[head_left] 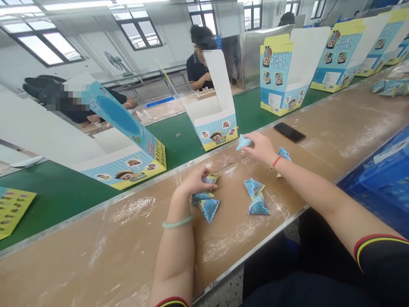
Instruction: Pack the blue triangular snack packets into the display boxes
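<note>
My left hand (194, 182) is closed around a bunch of small blue triangular packets (206, 200) resting on the brown taped worktop (96, 251). My right hand (262, 147) pinches one blue packet (243, 141) near the worktop's far edge, just in front of an open blue and yellow display box (215, 128) standing on the green belt (64, 187). Two more packets (255, 196) lie between my arms, and another packet (283, 154) sits behind my right wrist.
A black phone (289, 131) lies on the worktop to the right. More open display boxes (124, 145) (281, 81) stand along the belt. Blue crates (383, 179) are at my right. Two people (201, 59) work on the far side of the belt.
</note>
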The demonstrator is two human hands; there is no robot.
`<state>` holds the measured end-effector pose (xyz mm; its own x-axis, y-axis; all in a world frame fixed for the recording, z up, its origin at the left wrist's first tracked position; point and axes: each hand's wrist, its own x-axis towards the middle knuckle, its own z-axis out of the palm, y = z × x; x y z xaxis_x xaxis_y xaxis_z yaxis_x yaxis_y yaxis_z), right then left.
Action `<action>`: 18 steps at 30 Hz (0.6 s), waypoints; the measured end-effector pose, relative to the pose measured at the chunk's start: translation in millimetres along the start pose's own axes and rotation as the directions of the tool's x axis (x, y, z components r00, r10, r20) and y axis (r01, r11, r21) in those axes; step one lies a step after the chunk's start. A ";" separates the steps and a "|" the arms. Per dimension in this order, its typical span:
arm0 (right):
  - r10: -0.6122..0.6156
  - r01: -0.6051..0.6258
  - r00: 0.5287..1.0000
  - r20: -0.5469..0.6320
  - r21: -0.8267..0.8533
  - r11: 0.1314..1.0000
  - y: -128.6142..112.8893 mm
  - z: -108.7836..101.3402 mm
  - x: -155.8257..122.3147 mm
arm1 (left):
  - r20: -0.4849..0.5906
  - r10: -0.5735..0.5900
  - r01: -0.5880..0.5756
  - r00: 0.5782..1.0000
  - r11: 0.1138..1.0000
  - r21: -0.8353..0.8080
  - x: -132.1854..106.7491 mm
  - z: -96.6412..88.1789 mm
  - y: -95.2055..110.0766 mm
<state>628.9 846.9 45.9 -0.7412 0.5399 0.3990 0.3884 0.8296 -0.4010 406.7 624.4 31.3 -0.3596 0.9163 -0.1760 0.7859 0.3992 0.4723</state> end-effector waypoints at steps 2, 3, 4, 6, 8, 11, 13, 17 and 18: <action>0.023 -0.016 0.994 0.111 -0.068 0.998 9.3 -1.1 0.7 | -0.028 -0.056 0.058 0.998 0.994 0.088 -0.9 -2.5 6.5; 0.024 -0.009 0.989 0.148 -0.101 0.995 11.9 -2.0 1.8 | -0.031 -0.090 0.093 0.995 0.987 0.134 -0.9 -3.4 10.2; 0.023 -0.004 0.989 0.147 -0.132 0.991 12.8 -3.1 3.3 | -0.026 -0.127 0.130 0.992 0.976 0.175 -0.2 -3.8 14.0; -0.020 0.032 0.997 0.072 -0.174 0.984 8.4 -4.9 6.8 | -0.012 -0.172 0.170 0.985 0.962 0.215 3.6 -2.4 22.2; -0.173 0.186 0.981 0.090 -0.155 0.970 -3.3 -4.3 10.0 | 0.002 -0.154 0.150 0.988 0.967 0.204 10.5 2.2 30.1; -0.421 0.456 0.839 0.345 -0.023 0.889 -25.3 5.6 12.0 | -0.008 -0.046 0.046 0.999 0.998 0.052 23.4 12.9 39.6; -0.433 0.499 0.757 0.490 -0.005 0.867 -34.7 16.3 11.8 | -0.023 0.005 -0.007 1.000 0.996 -0.085 30.6 19.3 44.0; -0.383 0.496 0.741 0.551 -0.064 0.866 -31.7 26.9 13.1 | 0.049 0.078 -0.057 0.996 0.938 -0.342 37.0 19.3 49.9; -0.389 0.487 0.759 0.522 -0.060 0.871 -28.2 24.2 14.6 | 0.049 0.095 -0.070 0.994 0.923 -0.379 37.0 16.0 50.7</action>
<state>593.9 827.9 43.2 -0.9995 0.0131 0.0279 0.0101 0.9944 -0.1053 441.3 679.0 35.0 -0.2582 0.9506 -0.1721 0.5601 0.2924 0.7751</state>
